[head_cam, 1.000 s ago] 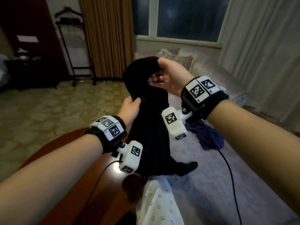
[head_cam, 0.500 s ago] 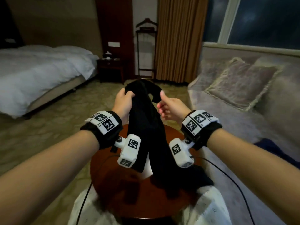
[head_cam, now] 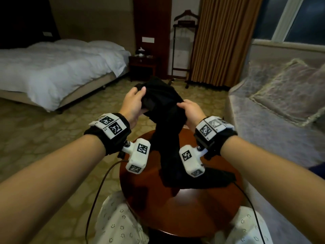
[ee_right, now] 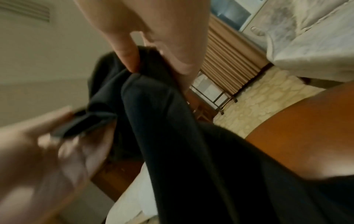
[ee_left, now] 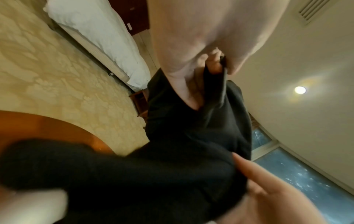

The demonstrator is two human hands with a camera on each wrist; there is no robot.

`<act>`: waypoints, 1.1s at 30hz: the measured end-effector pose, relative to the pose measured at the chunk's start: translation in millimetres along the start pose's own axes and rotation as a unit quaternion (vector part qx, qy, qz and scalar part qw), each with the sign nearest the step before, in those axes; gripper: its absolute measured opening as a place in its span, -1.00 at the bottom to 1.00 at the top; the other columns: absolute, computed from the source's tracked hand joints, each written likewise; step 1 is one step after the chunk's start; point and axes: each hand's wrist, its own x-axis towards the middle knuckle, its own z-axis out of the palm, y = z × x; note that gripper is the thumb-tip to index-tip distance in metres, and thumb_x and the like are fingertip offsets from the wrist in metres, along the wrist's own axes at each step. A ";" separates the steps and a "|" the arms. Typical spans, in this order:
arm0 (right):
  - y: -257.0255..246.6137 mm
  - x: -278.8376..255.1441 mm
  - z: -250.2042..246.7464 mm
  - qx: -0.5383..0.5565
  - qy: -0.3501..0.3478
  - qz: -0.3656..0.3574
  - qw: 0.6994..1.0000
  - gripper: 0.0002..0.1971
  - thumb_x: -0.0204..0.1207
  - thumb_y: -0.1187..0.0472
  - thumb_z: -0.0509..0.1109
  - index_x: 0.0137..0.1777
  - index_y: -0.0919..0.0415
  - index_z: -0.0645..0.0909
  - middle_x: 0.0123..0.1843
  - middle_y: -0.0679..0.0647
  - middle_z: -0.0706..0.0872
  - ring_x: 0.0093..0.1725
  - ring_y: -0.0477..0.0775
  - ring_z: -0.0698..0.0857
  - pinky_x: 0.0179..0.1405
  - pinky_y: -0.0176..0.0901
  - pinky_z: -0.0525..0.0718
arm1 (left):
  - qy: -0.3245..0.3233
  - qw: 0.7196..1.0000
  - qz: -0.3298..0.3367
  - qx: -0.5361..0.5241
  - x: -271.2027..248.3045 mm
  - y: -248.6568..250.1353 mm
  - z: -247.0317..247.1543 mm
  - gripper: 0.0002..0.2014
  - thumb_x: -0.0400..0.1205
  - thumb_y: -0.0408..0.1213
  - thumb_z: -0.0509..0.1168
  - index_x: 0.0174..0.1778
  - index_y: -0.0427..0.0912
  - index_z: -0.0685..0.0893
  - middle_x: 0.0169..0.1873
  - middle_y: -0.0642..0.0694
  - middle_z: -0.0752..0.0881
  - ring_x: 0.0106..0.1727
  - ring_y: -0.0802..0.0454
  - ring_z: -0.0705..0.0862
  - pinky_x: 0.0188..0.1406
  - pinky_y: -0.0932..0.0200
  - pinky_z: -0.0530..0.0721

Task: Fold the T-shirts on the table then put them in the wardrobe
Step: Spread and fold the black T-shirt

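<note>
I hold a black T-shirt (head_cam: pixel 167 120) up above the round wooden surface (head_cam: pixel 193 208), both hands bunched into its top. My left hand (head_cam: pixel 131 104) has its grip closed on a gathered fold at the far left of the cloth, thumb on top and fingers curled under; in the left wrist view the fabric edge runs pinched between those fingers (ee_left: pixel 214 65). My right hand (head_cam: pixel 190 111) grips the cloth just right of it, thumb pressed into the fold and fingers wrapped behind. The rest of the shirt hangs down twisted between my wrists, and its lower end lies on the surface, trailing toward the right edge.

Each wrist carries a black band (head_cam: pixel 112 136) with white blocks printed with black-and-white square code markers; I can read no words or brand on them, and none on the shirt. A dark cable (head_cam: pixel 98 191) loops down from the left block.

Far left stands a bed (head_cam: pixel 52 67) with white covers. A grey sofa (head_cam: pixel 274 120) with a cushion runs along the right. Brown curtains (head_cam: pixel 223 41) hang at the far wall.
</note>
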 end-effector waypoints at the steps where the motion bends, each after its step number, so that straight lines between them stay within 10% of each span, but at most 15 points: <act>1: -5.4 6.9 -6.3 -0.002 0.017 -0.007 1.000 -0.80 0.60 0.35 0.25 -0.28 0.22 0.50 -0.17 0.22 0.60 0.01 0.18 0.61 0.00 -0.02 0.51 | 0.019 1.000 -0.004 0.011 2.5 -3.4 -5.9 -0.86 0.76 -0.23 0.10 0.09 -0.12 0.56 -0.08 0.02 0.68 -0.05 0.15 0.68 -0.27 0.26 0.71; 8: -15.2 15.8 -66.2 -0.082 0.094 -0.009 0.992 -0.80 0.60 0.29 0.25 -0.25 0.11 0.57 -0.21 0.01 0.60 -0.16 -0.02 0.61 0.07 -0.13 0.57 | 0.087 0.968 -0.101 0.212 11.8 -42.1 -54.7 -0.75 0.70 -0.39 0.18 -0.33 -0.15 0.48 -0.33 -0.11 0.53 -0.22 -0.03 0.59 -0.41 0.20 0.60; 11: -16.7 8.0 -80.9 -0.088 0.083 -0.009 0.993 -0.74 0.64 0.30 0.22 0.18 0.43 0.63 0.03 0.21 0.67 0.09 0.16 0.63 0.06 -0.17 0.57 | -0.060 0.871 -0.242 0.422 7.0 -56.6 -70.7 -0.75 0.67 -0.37 0.24 -0.36 -0.21 0.48 -0.37 -0.16 0.51 -0.37 -0.07 0.54 -0.57 0.22 0.59; 14: -22.8 -3.6 -88.3 -0.048 0.033 -0.012 0.998 -0.76 0.65 0.32 0.22 0.20 0.39 0.62 -0.08 0.18 0.70 -0.11 0.13 0.67 -0.17 -0.22 0.60 | -0.202 0.749 -0.309 0.550 3.0 -65.6 -62.5 -0.82 0.68 -0.22 0.28 -0.18 -0.24 0.57 -0.21 -0.13 0.62 -0.30 -0.02 0.60 -0.38 0.19 0.55; 18: -35.6 -7.5 -94.1 -0.038 -0.040 -0.015 0.998 -0.82 0.65 0.27 0.23 -0.04 0.21 0.68 -0.14 0.13 0.76 -0.17 0.06 0.77 -0.08 -0.15 0.70 | -0.177 0.825 -0.146 0.517 14.6 -72.1 -22.6 -0.76 0.64 -0.17 0.34 0.13 -0.20 0.55 0.01 -0.16 0.63 -0.02 -0.06 0.60 -0.16 0.15 0.53; 22: -51.9 -15.7 -95.5 -0.023 -0.107 -0.023 0.994 -0.81 0.66 0.24 0.23 0.00 0.27 0.68 -0.14 0.16 0.80 -0.15 0.08 0.80 -0.09 -0.15 0.75 | -0.248 0.907 -0.042 0.338 11.9 -61.8 30.5 -0.31 0.59 -0.54 0.31 0.60 -0.08 0.22 0.53 -0.15 0.36 0.55 -0.06 0.33 0.15 0.20 0.46; 27: -73.6 -25.6 -102.6 -0.048 -0.163 -0.031 0.985 -0.77 0.67 0.16 0.21 0.00 0.28 0.65 -0.17 0.13 0.80 -0.14 0.08 0.80 -0.05 -0.11 0.76 | -0.350 0.915 0.021 0.198 9.5 -46.4 76.2 -0.34 0.55 -0.56 0.35 0.52 -0.04 0.32 0.28 0.16 0.53 0.23 0.34 0.54 0.15 0.49 0.54; 33: -90.1 -21.9 -138.4 0.015 -0.028 -0.091 0.995 -0.81 0.65 0.20 0.26 -0.07 0.26 0.67 -0.17 0.15 0.76 -0.17 0.07 0.77 0.00 -0.09 0.72 | -0.381 0.891 -0.064 0.238 29.2 -42.7 66.0 -0.60 0.52 -0.54 0.38 0.29 -0.28 0.62 0.21 -0.24 0.71 0.24 -0.12 0.68 0.18 0.18 0.64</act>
